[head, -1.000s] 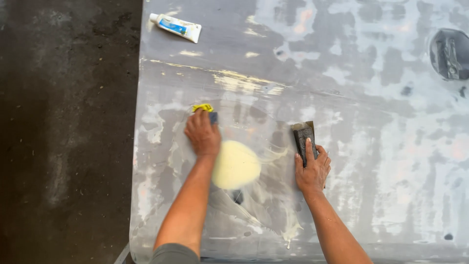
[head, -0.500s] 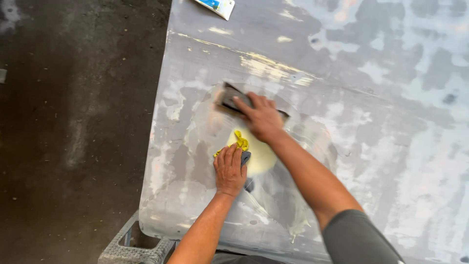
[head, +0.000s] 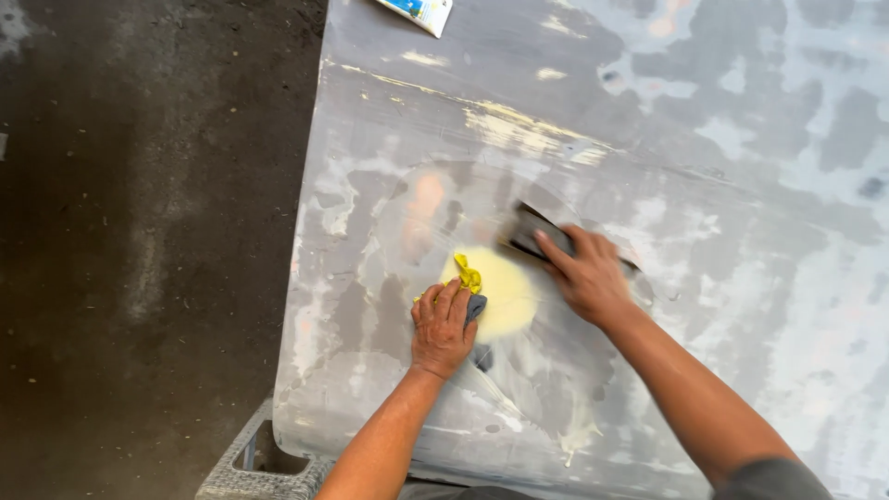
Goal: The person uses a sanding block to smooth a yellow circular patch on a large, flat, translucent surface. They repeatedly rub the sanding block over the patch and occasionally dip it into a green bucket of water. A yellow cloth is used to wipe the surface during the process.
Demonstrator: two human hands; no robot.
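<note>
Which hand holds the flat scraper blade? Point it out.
The right hand presses the dark flat scraper at the upper edge of the pale yellow filler patch. The left hand only grips a small yellow-smeared tool.

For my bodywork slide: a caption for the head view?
Right hand presses a dark flat spreader beside pale yellow filler on a grey panel.

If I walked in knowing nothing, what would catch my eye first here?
Most likely the pale yellow filler patch in the middle of the big grey, blotchy panel. Two bare hands work at it: the left hand presses a small grey spreader with yellow paste on it at the patch's left edge, and the right hand holds a dark flat scraper at its upper right. A white and blue tube lies at the top.
</note>
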